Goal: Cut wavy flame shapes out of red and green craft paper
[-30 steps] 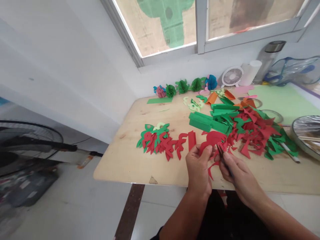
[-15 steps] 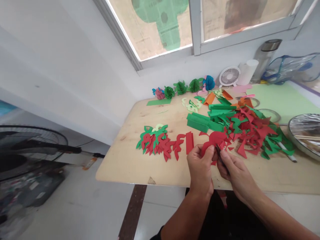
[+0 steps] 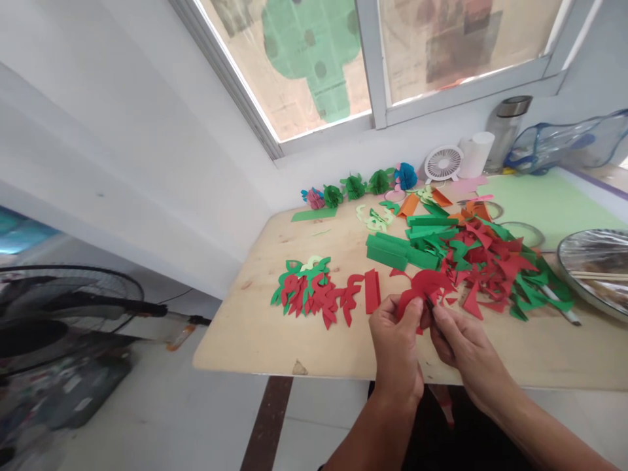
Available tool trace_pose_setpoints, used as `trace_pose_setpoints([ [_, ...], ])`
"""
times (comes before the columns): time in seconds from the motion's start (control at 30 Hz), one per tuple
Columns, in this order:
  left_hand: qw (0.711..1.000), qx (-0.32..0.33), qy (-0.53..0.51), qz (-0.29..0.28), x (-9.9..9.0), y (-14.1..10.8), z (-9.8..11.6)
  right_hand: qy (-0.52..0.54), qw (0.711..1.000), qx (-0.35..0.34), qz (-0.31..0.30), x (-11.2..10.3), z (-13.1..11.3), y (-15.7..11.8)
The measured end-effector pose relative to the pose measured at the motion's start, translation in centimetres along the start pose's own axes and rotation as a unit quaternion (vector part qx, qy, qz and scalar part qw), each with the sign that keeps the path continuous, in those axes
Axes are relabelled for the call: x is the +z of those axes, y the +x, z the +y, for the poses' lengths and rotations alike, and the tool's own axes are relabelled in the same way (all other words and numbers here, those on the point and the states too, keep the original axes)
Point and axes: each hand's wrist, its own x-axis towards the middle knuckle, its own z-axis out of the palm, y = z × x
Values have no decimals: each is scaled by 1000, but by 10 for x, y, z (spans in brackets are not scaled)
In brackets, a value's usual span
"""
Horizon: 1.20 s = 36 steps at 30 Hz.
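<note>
Between thumb and fingers, my left hand [image 3: 400,337] pinches a piece of red paper [image 3: 428,282] with a curved outline. My right hand [image 3: 464,337] is closed round small dark scissors [image 3: 432,309], whose blades meet the paper's lower right edge; most of their handles are hidden by my fingers. Just left of my hands lies a folded red strip [image 3: 372,292]. Further left are red cut-outs [image 3: 321,297] on top of green cut-outs [image 3: 279,291]. Right of my hands spreads a heap of red scraps [image 3: 495,261], mixed with green ones.
Folded green strips [image 3: 392,250] lie behind my hands. Honeycomb paper figures [image 3: 354,186] line the wall beside a small white fan [image 3: 444,163] and a bottle [image 3: 507,131]. A film-covered bowl [image 3: 596,268] stands at the right. A large floor fan [image 3: 73,307] is left of the table [image 3: 245,340].
The view has shifted slightly, so the table sits lower in it. Both hands keep their hold on the red paper and scissors, with hardly any movement over the table.
</note>
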Motion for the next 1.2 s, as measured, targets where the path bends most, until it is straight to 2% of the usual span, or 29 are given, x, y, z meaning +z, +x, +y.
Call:
trace_pose_setpoints([
  [0.53, 997, -20, -33, -64, -18, 3, 14, -46, 998, 25, -15, 5, -12, -9],
  [0.93, 995, -38, -67, -62, -27, 2, 21, -103, 995, 9, -13, 18, -14, -6],
  [1.2, 996, -23, -49, -70, -30, 12, 25, -170, 985, 6, -32, 14, -19, -6],
])
